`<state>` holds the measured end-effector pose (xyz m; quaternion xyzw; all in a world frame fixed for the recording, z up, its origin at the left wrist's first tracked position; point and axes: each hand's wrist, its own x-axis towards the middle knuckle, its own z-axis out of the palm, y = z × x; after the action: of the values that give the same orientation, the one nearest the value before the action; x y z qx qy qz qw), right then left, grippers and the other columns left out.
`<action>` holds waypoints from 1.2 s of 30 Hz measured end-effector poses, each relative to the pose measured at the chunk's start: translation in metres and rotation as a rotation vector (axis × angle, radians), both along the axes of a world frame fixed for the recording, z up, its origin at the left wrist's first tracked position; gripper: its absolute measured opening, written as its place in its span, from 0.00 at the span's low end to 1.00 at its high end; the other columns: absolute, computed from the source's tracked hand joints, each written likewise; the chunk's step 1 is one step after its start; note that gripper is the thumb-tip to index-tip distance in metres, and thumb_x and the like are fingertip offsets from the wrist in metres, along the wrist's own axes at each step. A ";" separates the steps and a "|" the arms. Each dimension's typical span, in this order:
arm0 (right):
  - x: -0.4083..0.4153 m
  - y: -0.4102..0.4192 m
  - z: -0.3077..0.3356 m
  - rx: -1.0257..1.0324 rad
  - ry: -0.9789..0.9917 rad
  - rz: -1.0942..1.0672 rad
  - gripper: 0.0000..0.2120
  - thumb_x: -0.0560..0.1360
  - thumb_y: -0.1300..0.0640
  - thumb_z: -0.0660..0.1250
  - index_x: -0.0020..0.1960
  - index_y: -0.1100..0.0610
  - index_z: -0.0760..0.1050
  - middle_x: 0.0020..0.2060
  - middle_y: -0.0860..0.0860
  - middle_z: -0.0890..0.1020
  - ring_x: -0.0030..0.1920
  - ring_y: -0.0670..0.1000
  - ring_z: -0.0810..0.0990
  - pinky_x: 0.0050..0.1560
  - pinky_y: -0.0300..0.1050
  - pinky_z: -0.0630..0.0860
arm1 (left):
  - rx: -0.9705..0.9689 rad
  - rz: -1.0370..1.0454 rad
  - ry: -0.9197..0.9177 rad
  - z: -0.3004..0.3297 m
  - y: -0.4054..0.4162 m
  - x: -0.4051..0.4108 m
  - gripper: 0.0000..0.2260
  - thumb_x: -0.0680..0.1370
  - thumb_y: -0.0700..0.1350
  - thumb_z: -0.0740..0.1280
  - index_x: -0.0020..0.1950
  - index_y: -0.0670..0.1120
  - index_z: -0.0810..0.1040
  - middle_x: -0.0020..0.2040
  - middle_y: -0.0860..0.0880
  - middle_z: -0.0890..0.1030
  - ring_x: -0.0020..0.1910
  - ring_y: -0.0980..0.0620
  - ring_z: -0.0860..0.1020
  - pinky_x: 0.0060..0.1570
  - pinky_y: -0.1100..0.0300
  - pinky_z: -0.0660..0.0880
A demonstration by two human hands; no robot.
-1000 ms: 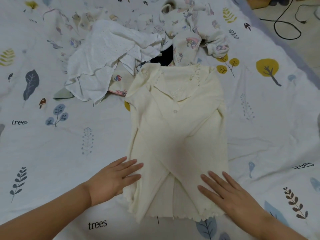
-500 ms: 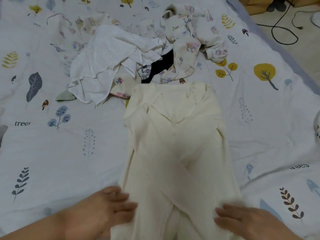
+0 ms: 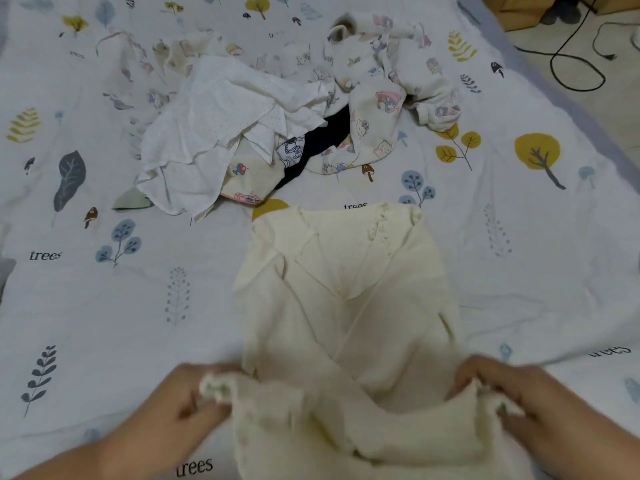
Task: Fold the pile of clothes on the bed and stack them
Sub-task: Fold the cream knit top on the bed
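A: What are the hands doing, nearest the camera?

B: The left hand (image 3: 188,398) is pinching the hem corner of the cream top (image 3: 346,306) on its side, with fabric bunching between the curled fingers. The right hand (image 3: 502,396) is gripping the opposite hem corner in the same way. Both are blurring a little, so I cannot tell exactly how each finger is lying.

A: And the hem itself?

B: It is lifting off the sheet (image 3: 104,323) between the two hands and sagging in the middle, forming a loose fold over the lower part of the top.

A: Where is the rest of the top lying?

B: It is lying flat on the sheet in the middle of the bed, collar pointing away from the person, with the sleeves crossing over the front.

A: What is sitting beyond it?

B: The pile (image 3: 277,109) of unfolded clothes is lying just past the collar, apart from the top. A white dotted garment (image 3: 214,126) is sprawling on the left, a dark garment (image 3: 325,136) is peeking out in the middle, and cartoon-print pyjamas (image 3: 388,98) are bunching on the right.

A: Anything further out?

B: At the far right, past the bed's edge, a black cable (image 3: 571,64) is looping on the floor (image 3: 616,109).
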<state>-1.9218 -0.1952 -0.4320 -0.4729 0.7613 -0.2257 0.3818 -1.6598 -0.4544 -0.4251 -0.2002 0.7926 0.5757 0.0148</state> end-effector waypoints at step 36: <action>-0.067 -0.138 -0.090 0.189 0.222 -0.704 0.21 0.73 0.41 0.64 0.55 0.57 0.70 0.51 0.55 0.74 0.50 0.58 0.75 0.52 0.51 0.73 | -0.381 0.611 -0.761 -0.105 -0.094 -0.123 0.20 0.79 0.56 0.57 0.49 0.37 0.70 0.46 0.42 0.75 0.48 0.41 0.74 0.46 0.53 0.68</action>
<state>-1.9891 -0.3329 -0.5215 -0.1668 0.9313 -0.2192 0.2382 -1.7832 -0.5481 -0.5303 -0.6164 0.7274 0.2858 0.0966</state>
